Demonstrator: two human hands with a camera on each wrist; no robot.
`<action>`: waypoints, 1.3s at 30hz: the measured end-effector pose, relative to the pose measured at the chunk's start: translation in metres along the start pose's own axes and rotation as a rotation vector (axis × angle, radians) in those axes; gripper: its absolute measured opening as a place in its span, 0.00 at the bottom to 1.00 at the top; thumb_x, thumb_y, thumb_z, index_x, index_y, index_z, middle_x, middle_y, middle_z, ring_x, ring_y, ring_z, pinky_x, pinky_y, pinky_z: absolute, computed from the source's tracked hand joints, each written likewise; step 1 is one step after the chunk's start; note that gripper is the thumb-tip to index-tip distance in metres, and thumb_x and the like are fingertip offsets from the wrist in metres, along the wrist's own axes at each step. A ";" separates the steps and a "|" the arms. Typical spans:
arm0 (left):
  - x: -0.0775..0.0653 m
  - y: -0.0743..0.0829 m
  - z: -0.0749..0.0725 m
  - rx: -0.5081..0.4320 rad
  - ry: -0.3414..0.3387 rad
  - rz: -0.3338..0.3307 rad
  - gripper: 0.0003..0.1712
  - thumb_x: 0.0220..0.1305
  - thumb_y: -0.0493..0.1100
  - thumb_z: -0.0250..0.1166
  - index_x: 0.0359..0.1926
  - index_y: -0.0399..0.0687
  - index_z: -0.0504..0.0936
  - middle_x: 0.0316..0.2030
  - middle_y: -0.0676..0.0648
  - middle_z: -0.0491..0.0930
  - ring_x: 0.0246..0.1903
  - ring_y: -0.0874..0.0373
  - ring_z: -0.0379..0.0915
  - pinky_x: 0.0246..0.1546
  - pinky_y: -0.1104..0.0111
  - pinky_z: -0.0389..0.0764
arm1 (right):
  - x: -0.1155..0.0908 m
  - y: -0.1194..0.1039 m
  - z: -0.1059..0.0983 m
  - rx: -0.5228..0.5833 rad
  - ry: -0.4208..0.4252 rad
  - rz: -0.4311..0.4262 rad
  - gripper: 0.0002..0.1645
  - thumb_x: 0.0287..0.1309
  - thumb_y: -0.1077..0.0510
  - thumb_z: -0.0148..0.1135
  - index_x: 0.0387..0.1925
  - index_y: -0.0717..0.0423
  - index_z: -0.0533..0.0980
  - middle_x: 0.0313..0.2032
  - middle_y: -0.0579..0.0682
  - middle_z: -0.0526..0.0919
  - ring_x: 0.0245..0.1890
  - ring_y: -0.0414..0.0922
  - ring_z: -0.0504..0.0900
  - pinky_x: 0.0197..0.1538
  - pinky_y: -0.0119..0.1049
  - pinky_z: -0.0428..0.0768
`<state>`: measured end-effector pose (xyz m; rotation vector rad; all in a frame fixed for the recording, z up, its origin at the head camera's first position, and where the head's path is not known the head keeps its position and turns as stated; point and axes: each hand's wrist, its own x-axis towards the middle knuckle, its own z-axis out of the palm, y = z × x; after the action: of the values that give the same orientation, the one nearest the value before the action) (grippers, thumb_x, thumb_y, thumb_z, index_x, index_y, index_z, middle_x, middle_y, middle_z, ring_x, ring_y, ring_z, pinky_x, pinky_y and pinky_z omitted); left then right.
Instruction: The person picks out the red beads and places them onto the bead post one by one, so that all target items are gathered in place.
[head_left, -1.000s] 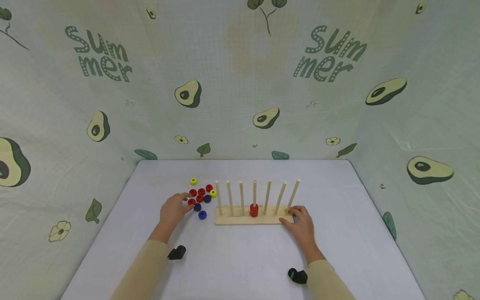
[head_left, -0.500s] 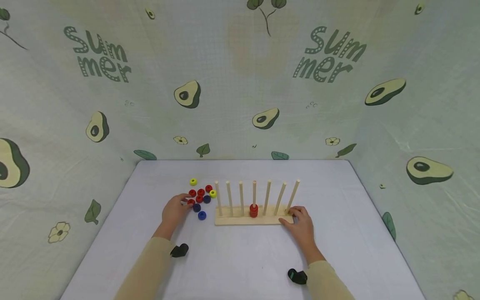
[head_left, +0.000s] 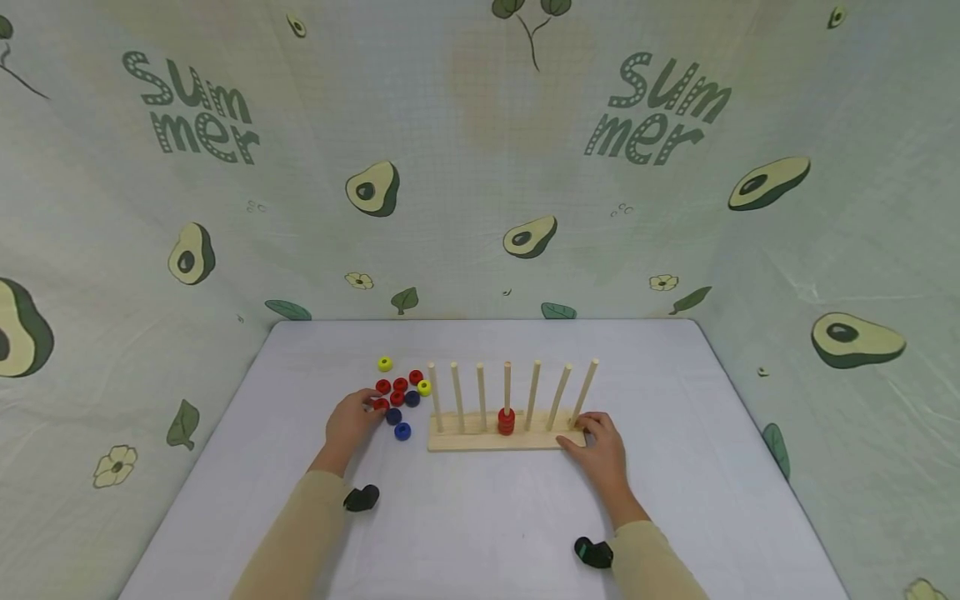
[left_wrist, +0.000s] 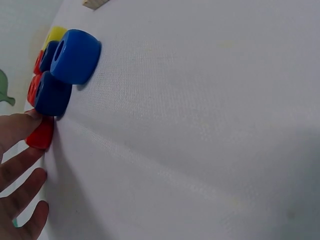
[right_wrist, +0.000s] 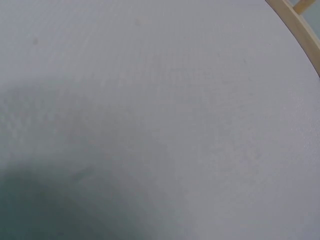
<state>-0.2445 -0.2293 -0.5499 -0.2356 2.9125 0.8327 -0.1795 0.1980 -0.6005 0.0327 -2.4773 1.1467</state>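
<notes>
My left hand (head_left: 349,427) is at the near-left side of a cluster of beads, pinching a red bead (left_wrist: 42,134) between thumb and index finger; the other fingers are spread in the left wrist view. Close beside that bead lie a dark blue bead (left_wrist: 52,95) and a brighter blue bead (left_wrist: 76,57). My right hand (head_left: 602,457) grips the right end of a wooden peg stand (head_left: 480,444), thumb at the front and fingers behind. Several upright pegs rise from the stand, and red beads (head_left: 506,422) are stacked on the middle one.
Behind the held bead lie several more red beads (head_left: 401,384), another dark blue bead (head_left: 412,399) and two yellow beads, one yellow bead (head_left: 385,364) farthest back. All sit on a white table (head_left: 480,517), with a printed cloth (head_left: 450,125) hanging behind and at the sides.
My left forearm has shifted slightly right and forward, and the left fingers have closed in on the red bead. My right hand and the peg stand keep their places.
</notes>
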 end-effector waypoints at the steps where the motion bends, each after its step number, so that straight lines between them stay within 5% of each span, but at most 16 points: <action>1: 0.000 0.000 0.000 0.002 -0.002 -0.002 0.22 0.61 0.40 0.69 0.56 0.42 0.78 0.47 0.40 0.80 0.47 0.44 0.74 0.47 0.51 0.76 | 0.000 0.000 0.000 -0.002 -0.002 0.001 0.26 0.38 0.56 0.82 0.39 0.66 0.81 0.44 0.57 0.76 0.43 0.55 0.77 0.48 0.51 0.75; 39: 0.007 0.005 0.005 0.033 -0.011 -0.042 0.22 0.58 0.42 0.70 0.53 0.39 0.80 0.46 0.38 0.77 0.49 0.43 0.72 0.52 0.50 0.74 | 0.000 -0.002 -0.002 0.014 -0.007 0.006 0.27 0.39 0.57 0.82 0.40 0.67 0.81 0.44 0.57 0.76 0.43 0.54 0.77 0.49 0.51 0.75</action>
<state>-0.2515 -0.2233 -0.5530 -0.2879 2.8976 0.7761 -0.1787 0.1984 -0.5981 0.0331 -2.4776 1.1688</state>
